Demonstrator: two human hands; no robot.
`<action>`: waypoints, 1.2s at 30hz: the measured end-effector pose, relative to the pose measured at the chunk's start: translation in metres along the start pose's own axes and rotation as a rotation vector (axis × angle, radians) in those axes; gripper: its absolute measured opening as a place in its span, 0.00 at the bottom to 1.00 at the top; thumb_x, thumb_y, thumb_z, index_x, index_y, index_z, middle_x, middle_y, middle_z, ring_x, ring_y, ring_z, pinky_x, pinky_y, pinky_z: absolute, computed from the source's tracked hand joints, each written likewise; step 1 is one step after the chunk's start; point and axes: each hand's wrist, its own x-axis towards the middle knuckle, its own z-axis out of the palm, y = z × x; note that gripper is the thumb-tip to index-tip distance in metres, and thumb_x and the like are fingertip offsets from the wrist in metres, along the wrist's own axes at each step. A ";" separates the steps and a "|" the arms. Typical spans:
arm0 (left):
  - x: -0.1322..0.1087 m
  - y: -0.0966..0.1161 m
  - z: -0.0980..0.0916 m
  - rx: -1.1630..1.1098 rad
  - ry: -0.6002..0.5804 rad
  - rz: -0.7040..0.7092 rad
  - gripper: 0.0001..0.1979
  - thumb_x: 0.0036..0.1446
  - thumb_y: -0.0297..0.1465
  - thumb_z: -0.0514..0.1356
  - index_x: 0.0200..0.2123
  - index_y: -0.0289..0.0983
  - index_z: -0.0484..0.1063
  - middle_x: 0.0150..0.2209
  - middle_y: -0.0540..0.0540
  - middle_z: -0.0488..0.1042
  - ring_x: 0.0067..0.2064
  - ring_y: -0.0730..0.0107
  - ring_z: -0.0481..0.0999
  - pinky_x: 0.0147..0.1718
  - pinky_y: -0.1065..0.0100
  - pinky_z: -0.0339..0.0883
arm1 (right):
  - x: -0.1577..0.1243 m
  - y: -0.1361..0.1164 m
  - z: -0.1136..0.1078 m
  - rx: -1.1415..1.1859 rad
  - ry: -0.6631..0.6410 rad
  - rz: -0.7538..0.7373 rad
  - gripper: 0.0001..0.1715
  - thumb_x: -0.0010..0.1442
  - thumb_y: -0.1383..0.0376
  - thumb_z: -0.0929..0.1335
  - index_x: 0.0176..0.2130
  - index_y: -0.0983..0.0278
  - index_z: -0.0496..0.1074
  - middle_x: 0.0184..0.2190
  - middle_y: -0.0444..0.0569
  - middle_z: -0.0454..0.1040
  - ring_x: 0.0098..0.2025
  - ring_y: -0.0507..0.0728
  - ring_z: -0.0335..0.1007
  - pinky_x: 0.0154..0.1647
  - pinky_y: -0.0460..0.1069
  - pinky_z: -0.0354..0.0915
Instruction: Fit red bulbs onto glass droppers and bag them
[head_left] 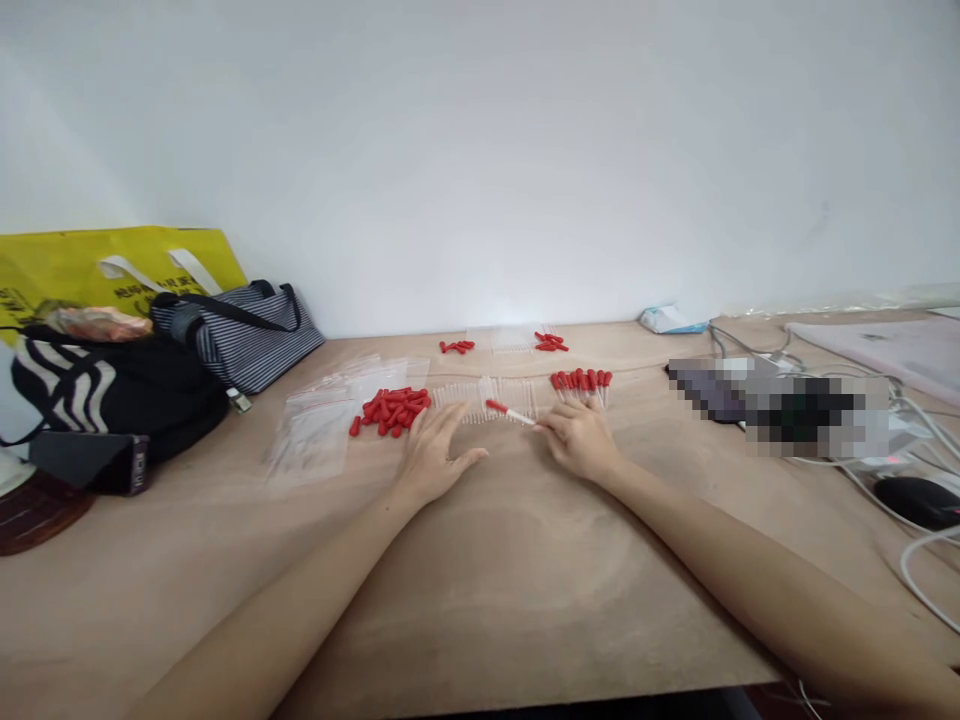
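Note:
My right hand (581, 435) pinches a dropper (510, 410) by the end of its thin clear tube, with the red rubber bulb pointing left. Fingers spread, my left hand (437, 455) rests on the table beside a pile of red rubber bulbs (394, 410) and seems to hold nothing. Between the hands, just behind them, lies a row of clear thin tubes (457, 400). Past the right hand's fingers is a row of droppers with red bulbs (581, 381), their tubes partly hidden by that hand.
Clear plastic bags (315, 435) lie left of the bulb pile. More bulbs (456, 347) and tubes sit near the wall. Fabric bags (255, 330) and a dark box (90, 460) stand at left. Cables, a phone (705, 388) and a black mouse (919, 502) occupy the right.

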 end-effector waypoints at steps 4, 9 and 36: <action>-0.002 -0.005 -0.003 0.050 -0.097 -0.103 0.26 0.50 0.40 0.57 0.52 0.37 0.60 0.52 0.39 0.63 0.54 0.55 0.60 0.51 0.52 0.54 | 0.005 0.022 0.002 -0.030 0.054 0.441 0.16 0.57 0.61 0.59 0.32 0.62 0.74 0.31 0.51 0.74 0.36 0.58 0.64 0.38 0.52 0.45; -0.003 -0.006 0.000 0.071 -0.102 -0.040 0.13 0.53 0.36 0.55 0.40 0.38 0.70 0.47 0.42 0.67 0.50 0.57 0.64 0.49 0.52 0.56 | 0.011 0.036 0.001 -0.066 -0.032 0.710 0.19 0.56 0.60 0.58 0.30 0.63 0.75 0.28 0.52 0.75 0.34 0.59 0.66 0.41 0.54 0.47; 0.000 -0.016 -0.015 0.429 0.094 -0.278 0.16 0.45 0.41 0.59 0.35 0.38 0.67 0.36 0.41 0.68 0.40 0.54 0.65 0.37 0.56 0.58 | 0.060 -0.002 0.027 -0.137 -0.246 0.668 0.15 0.51 0.62 0.61 0.29 0.67 0.74 0.30 0.57 0.74 0.36 0.62 0.67 0.43 0.58 0.48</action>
